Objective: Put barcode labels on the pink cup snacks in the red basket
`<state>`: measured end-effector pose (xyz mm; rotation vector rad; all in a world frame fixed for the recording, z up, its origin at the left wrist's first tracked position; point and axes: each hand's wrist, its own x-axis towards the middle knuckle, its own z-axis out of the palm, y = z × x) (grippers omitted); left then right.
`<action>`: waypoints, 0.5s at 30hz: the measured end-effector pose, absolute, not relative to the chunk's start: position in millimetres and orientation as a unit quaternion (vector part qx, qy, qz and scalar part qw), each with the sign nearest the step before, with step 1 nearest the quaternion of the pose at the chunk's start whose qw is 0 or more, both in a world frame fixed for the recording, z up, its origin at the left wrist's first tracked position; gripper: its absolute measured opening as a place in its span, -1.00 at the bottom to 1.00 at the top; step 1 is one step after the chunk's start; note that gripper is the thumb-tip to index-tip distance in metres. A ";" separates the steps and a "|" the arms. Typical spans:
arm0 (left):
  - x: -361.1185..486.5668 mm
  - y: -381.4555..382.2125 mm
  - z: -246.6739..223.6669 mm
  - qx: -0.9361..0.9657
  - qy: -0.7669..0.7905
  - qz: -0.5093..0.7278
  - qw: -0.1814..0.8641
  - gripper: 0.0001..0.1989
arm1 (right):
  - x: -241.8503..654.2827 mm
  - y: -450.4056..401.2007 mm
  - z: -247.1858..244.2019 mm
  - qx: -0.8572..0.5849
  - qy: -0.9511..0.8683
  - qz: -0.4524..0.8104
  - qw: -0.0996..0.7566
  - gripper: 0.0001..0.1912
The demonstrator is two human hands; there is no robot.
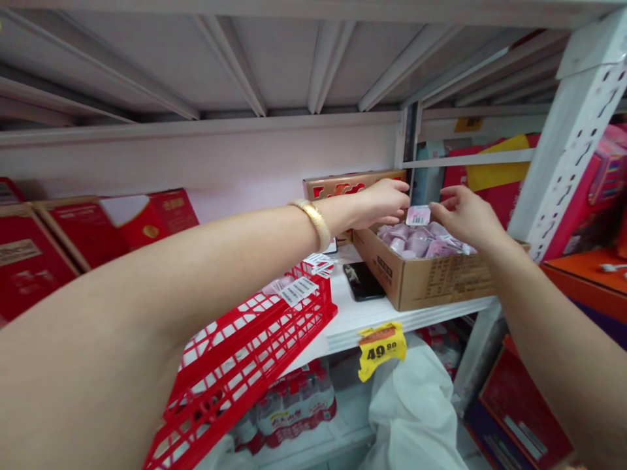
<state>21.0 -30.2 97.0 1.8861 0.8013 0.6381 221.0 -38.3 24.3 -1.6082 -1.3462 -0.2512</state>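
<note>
Over an open cardboard box [431, 284] my two hands face each other. Between them is a barcode label [418, 215] that seems to top a small pink cup, most of which is hidden. The right hand [467, 215] has its thumb at the label's right edge, with the fingers bent. My left hand [385, 201], with a gold bracelet at the wrist, has its fingers stretched and spread close to the label's left edge; contact is unclear. Many pink cups [416, 241] fill the box. Under my left forearm, a tilted red plastic basket [255, 346] holds barcode-labelled pieces [298, 290].
A black phone [365, 281] lies on the white shelf [353, 318] beside the box. Red cartons [147, 219] stand at left. A perforated post [571, 150] rises at right. A yellow price tag [382, 349] hangs at the edge above bottled water packs [294, 408] and white cloth [411, 405].
</note>
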 end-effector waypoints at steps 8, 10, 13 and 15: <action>-92.7 -25.8 111.8 0.791 0.393 0.338 0.326 -0.49 | 161.0 -87.3 28.4 -0.629 -0.599 -0.110 0.484 -0.76; -129.8 -24.8 110.6 0.788 0.436 0.341 0.270 -0.52 | 137.0 -98.2 26.8 -0.580 -0.628 -0.131 0.502 -0.80; -182.7 -21.8 98.2 0.790 0.512 0.286 0.180 -0.56 | 103.4 -106.6 20.5 -0.487 -0.691 -0.150 0.512 -0.78; -213.3 -18.8 83.0 0.806 0.548 0.193 0.114 -0.60 | 84.1 -108.2 14.3 -0.436 -0.732 -0.154 0.500 -0.78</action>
